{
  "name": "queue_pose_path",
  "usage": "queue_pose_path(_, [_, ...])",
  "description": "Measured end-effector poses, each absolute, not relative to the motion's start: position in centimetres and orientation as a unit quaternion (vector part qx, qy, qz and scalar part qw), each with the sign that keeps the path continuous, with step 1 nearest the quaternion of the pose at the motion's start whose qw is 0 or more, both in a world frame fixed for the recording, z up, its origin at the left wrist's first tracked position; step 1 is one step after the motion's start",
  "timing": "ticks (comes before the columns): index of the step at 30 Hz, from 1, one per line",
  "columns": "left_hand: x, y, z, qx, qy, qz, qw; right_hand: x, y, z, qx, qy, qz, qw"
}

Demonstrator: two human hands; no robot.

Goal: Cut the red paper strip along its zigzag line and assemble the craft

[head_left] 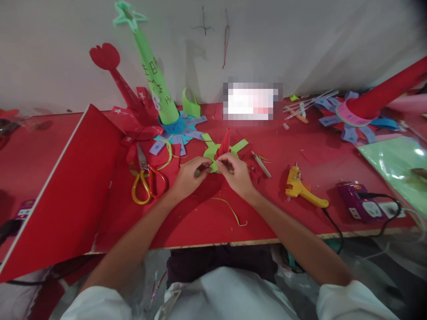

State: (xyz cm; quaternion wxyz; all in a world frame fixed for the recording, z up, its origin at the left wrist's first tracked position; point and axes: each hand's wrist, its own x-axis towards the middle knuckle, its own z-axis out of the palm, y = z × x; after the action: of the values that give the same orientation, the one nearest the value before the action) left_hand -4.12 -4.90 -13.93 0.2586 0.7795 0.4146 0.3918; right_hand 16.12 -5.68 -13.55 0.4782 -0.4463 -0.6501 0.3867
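Observation:
My left hand and my right hand meet over a small paper piece at the middle of the red table. The piece has light green strips spread flat and a red cone rising from its centre. The fingers of both hands pinch its near edge. A thin green paper strip lies just in front of my right wrist.
Yellow-and-red scissors lie left of my hands, a yellow glue gun right of them, a purple power strip farther right. A big red sheet leans at left. Tall green and red cones stand behind.

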Motion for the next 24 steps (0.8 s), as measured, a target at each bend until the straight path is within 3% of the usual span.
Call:
queue_pose_path(12, [-4.1, -5.3, -12.8, 0.772, 0.448, 0.383, 0.237, 16.4, -5.8, -14.1, -0.441, -0.695, 0.348, 0.448])
queue_pose_path(16, [-8.7, -3.3, -11.3, 0.685, 0.558, 0.462, 0.079, 16.4, -6.0, -14.0, -0.430, -0.673, 0.371, 0.474])
queue_pose_path(19, [-14.2, -1.7, -10.5, 0.593, 0.671, 0.441, -0.052, 16.4, -6.2, -13.9, -0.422, -0.672, 0.368, 0.484])
queue_pose_path(24, [-20.0, -0.9, -11.5, 0.554, 0.758, 0.343, -0.029, 16.3, -6.5, -13.9, -0.412, -0.692, 0.367, 0.465])
